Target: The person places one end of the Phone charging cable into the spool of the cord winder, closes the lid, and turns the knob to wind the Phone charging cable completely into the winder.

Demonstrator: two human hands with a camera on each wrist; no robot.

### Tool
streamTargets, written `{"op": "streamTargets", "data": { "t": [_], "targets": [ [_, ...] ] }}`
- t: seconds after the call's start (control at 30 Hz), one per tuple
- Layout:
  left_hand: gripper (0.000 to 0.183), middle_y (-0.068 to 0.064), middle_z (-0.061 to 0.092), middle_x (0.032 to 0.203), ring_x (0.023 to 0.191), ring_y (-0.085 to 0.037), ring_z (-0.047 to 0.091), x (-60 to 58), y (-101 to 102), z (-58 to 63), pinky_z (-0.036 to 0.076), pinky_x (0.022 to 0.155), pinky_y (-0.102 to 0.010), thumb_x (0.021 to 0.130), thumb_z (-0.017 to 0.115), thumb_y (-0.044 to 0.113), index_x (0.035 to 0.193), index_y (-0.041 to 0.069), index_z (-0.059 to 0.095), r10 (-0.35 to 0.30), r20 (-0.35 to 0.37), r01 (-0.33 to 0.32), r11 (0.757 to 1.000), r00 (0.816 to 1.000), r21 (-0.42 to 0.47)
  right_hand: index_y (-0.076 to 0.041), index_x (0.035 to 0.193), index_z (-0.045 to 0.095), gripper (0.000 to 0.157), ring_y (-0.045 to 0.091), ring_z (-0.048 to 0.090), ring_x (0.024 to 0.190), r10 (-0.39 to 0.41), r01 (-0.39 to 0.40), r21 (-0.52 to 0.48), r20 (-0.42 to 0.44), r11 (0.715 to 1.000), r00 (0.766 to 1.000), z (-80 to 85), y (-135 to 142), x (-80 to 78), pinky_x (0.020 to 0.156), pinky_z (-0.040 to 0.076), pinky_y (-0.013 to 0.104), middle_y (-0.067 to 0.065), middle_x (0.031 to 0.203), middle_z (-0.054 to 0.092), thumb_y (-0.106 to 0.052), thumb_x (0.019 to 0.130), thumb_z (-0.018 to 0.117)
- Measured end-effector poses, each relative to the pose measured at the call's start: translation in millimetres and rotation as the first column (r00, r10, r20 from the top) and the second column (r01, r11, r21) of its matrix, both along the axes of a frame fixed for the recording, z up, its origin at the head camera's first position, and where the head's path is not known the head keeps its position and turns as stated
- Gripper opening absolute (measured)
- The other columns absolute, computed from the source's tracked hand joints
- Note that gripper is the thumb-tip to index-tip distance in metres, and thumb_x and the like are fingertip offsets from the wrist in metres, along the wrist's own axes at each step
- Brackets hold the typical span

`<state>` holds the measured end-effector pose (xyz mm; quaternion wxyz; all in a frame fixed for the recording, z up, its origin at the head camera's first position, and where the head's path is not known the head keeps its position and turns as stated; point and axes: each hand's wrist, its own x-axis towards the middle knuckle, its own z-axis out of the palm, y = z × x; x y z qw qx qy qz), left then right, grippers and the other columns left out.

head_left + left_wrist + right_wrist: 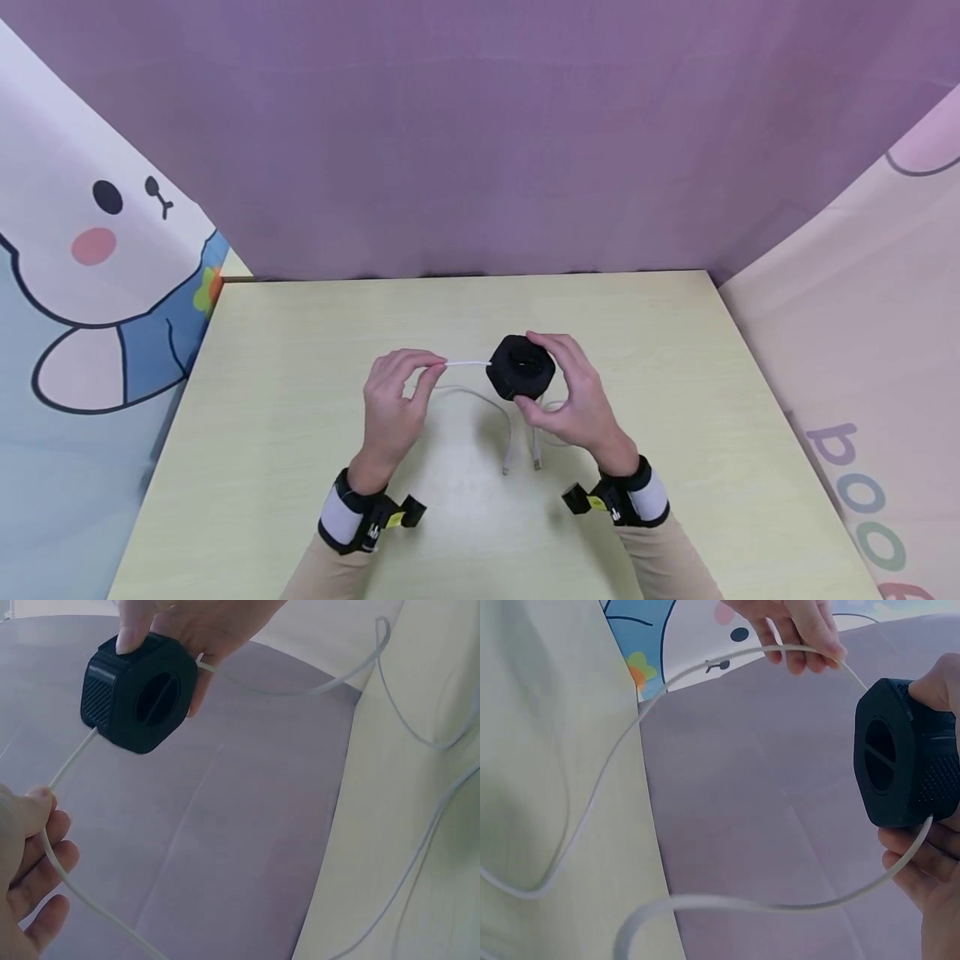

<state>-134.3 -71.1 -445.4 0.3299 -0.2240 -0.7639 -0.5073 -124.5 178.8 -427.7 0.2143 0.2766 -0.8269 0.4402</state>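
Observation:
My right hand grips a black hexagonal cable winder between thumb and fingers, above the table. In the right wrist view the winder shows a round hollow with a bar across it. A white cable leaves it on two opposite sides. With thumb and fingertips my left hand pinches the cable just left of the winder; that stretch runs straight between them. The cable's two plug ends hang or lie below the winder, close together; the head view does not settle which.
A pale wooden table lies under both hands. Behind it hangs a purple cloth. Printed cloths stand at the left and right sides. Loops of loose cable trail below the hands.

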Motion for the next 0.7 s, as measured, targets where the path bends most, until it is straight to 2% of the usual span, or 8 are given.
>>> {"op": "streamTargets", "data": {
  "t": [0.3,0.7],
  "targets": [
    [0.010,-0.006,0.072,0.087,0.083,-0.022,0.065,1.7,-2.2,-0.4,0.042,0.081,-0.030,0.082,0.076,0.000,0.091,0.004,0.073,-0.015,0.040,0.014,1.000,0.999,0.018,-0.003,0.135,0.055,0.069,0.023,0.054,0.115,-0.005,0.005,-0.005,0.007,1.000,1.000,-2.1,3.4,0.9,0.102,0.041,0.027,0.009,0.126,0.059,-0.035,0.076,0.074],
    [0.009,-0.005,0.072,0.087,0.084,-0.022,0.065,2.6,1.6,0.2,0.042,0.079,-0.030,0.083,0.075,0.001,0.091,0.004,0.073,-0.022,0.050,0.022,1.000,0.999,0.007,-0.003,0.135,0.055,0.069,0.023,0.055,0.115,0.003,-0.003,-0.010,0.001,1.000,1.000,-2.5,4.0,0.2,0.102,0.041,0.028,0.009,0.126,0.059,-0.035,0.077,0.074]
  ]
}}
